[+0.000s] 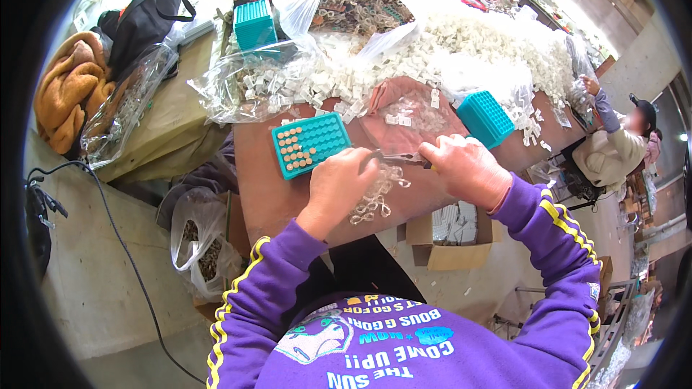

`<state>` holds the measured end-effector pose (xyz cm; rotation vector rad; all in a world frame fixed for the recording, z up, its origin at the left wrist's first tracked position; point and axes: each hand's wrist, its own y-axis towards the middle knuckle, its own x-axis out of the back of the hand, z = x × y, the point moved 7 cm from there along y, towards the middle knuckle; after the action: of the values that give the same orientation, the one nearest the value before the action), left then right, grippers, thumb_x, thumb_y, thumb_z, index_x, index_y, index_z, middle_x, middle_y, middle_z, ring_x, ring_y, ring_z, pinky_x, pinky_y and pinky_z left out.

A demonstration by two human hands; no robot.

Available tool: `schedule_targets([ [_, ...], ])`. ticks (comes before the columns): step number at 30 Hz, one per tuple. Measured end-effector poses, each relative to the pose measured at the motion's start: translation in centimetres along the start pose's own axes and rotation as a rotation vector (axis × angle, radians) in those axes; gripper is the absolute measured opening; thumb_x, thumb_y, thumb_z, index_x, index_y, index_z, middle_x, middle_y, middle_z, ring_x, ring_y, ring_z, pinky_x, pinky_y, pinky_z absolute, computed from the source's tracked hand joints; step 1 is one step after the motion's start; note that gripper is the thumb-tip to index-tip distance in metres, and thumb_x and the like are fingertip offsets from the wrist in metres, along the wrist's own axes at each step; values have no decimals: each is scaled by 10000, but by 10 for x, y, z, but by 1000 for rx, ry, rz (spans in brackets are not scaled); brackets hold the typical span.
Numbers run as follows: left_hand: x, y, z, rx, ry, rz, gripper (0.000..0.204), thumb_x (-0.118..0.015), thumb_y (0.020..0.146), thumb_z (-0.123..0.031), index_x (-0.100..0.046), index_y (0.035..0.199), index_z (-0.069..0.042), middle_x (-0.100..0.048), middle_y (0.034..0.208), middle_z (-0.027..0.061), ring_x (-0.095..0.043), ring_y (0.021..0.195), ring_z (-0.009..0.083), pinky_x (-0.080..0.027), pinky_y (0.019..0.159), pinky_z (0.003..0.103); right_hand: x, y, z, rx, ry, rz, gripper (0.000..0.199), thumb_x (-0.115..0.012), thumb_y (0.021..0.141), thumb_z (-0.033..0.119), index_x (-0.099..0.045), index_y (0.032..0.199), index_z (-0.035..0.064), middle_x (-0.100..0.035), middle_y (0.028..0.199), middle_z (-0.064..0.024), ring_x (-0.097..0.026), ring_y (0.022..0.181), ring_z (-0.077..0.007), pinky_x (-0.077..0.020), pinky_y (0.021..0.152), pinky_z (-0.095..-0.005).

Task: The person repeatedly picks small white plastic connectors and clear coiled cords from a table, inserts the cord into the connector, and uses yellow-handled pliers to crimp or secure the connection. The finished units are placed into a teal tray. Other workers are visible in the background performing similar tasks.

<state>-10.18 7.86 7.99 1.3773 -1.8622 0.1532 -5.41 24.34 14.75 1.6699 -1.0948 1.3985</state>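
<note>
— Two hands at the table edge, seen from the head camera: what's in them?

— The left hand (339, 186) is curled shut around a bunch of clear, glossy plastic loops (375, 198) that dangle below the fist over the reddish-brown table (259, 187). The right hand (465, 167) is closed on a thin dark metal tool (400, 158) whose tip meets the left fingers.

— And around them?

— Just beside the left hand lies a teal plastic tray (311, 143), a rectangular grid of round holes, some filled with brownish pegs. Behind it, a wide heap of small white plastic pieces (461, 50); a second teal block (485, 118) sits near the right hand. A cardboard box (450, 234) sits below the edge.
</note>
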Motion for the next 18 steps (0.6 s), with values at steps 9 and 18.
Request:
schedule_targets([
  [9, 0, 0, 19, 16, -147, 7, 261, -623, 935, -181, -644, 1060, 48, -670, 1006, 231, -642, 927, 383, -506, 802, 411, 3, 2, -18, -131, -208, 4, 368, -630, 751, 60, -608, 1111, 132, -622, 957, -61, -613, 983, -245, -459, 740, -414],
  [18, 5, 3, 3, -188, -203, 13, 243, -626, 918, -164, -646, 1025, 53, -664, 945, 227, -646, 861, 386, -504, 752, 416, 9, 6, -5, 70, -15, -59, 319, -599, 804, 59, -600, 1119, 109, -610, 924, -84, -627, 897, -283, -487, 748, -407],
])
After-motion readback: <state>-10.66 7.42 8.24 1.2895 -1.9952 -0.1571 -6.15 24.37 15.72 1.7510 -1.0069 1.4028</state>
